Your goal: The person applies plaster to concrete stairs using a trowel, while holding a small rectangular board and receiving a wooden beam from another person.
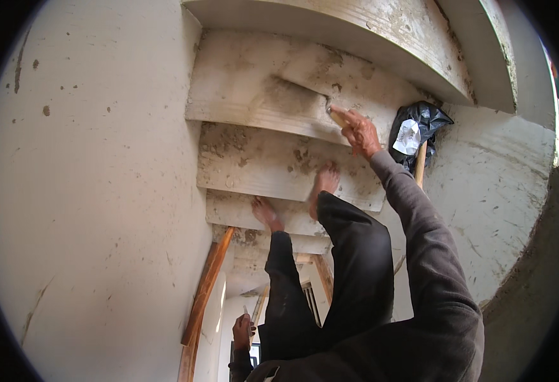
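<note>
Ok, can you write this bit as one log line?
right hand: holds tool at step | left hand: holds thin thing | feet: bare, lower steps | bag: black, right of tool

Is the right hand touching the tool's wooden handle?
Touching. The head view shows the right hand gripping the handle, whose end sticks out past the grip.

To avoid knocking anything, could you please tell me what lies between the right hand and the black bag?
In the head view, only a narrow stretch of step shows between the right hand and the black bag, with nothing visible on it.
</note>
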A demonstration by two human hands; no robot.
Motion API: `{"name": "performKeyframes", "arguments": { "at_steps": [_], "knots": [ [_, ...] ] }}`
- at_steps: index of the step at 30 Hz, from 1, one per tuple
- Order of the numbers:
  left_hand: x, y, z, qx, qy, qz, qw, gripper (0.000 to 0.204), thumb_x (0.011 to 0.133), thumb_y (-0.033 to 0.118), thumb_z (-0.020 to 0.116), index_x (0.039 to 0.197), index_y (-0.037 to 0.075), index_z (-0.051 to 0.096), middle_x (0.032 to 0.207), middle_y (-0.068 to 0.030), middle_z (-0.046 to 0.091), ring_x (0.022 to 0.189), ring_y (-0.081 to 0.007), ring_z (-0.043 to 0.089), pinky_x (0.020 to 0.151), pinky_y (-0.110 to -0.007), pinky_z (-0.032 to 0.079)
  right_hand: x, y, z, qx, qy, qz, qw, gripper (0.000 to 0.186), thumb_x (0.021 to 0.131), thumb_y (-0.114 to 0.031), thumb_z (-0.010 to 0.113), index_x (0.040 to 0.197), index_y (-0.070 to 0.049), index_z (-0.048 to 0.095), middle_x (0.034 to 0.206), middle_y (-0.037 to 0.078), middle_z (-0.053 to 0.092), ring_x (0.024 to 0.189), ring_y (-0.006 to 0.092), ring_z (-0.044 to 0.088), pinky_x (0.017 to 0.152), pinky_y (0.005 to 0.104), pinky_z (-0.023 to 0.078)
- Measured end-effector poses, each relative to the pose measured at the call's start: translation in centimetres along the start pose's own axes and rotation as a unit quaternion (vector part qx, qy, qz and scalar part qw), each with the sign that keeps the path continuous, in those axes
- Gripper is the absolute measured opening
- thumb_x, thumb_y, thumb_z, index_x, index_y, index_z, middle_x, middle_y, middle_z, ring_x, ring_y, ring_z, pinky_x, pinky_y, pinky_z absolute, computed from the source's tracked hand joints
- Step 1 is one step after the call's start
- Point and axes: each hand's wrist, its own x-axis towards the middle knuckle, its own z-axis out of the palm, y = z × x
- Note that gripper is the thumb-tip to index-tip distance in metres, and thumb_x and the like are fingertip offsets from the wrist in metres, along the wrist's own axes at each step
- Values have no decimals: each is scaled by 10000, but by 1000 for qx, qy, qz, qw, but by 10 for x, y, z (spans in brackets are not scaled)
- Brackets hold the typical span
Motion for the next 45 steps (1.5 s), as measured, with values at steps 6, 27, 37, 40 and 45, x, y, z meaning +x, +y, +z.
{"name": "performKeyframes", "arguments": {
  "at_steps": [6,27,37,40,45],
  "knots": [
    [4,-1,3,-1,6,31,999,526,929,439,567,1213,-3,555,896,-114,620,706,-191,613,600,-307,486,34,-27,-4,-63,88,10,994,652,767,-41,580,1360,-298,504,992,127,592,881,355,620,756,448,506],
    [4,-37,9,-51,8,3,999,562,904,444,598,1234,-9,561,899,-111,630,717,-189,617,595,-304,486,83,-31,17,-91,84,15,992,657,748,-63,566,1364,-285,515,1089,160,649,961,362,629,867,439,492],
    [8,-41,8,-76,13,-3,997,562,898,436,611,1245,-3,555,898,-105,624,709,-182,614,587,-291,486,105,-105,50,-28,65,-58,996,548,805,-83,543,1324,-259,533,1029,164,609,935,367,620,813,477,496],
    [6,-41,9,-86,8,-18,996,550,901,430,610,1244,4,557,893,-100,622,710,-178,612,587,-287,484,130,-127,54,-55,91,-34,994,540,817,-79,536,1330,-247,526,1019,167,599,940,366,621,809,484,493],
    [2,-47,8,-95,13,-36,995,518,907,428,600,1225,20,568,884,-89,618,709,-175,614,589,-296,473,153,-154,66,-67,124,-14,990,529,835,-67,513,1336,-239,522,1033,180,601,954,371,622,818,484,491]
  ]
}}
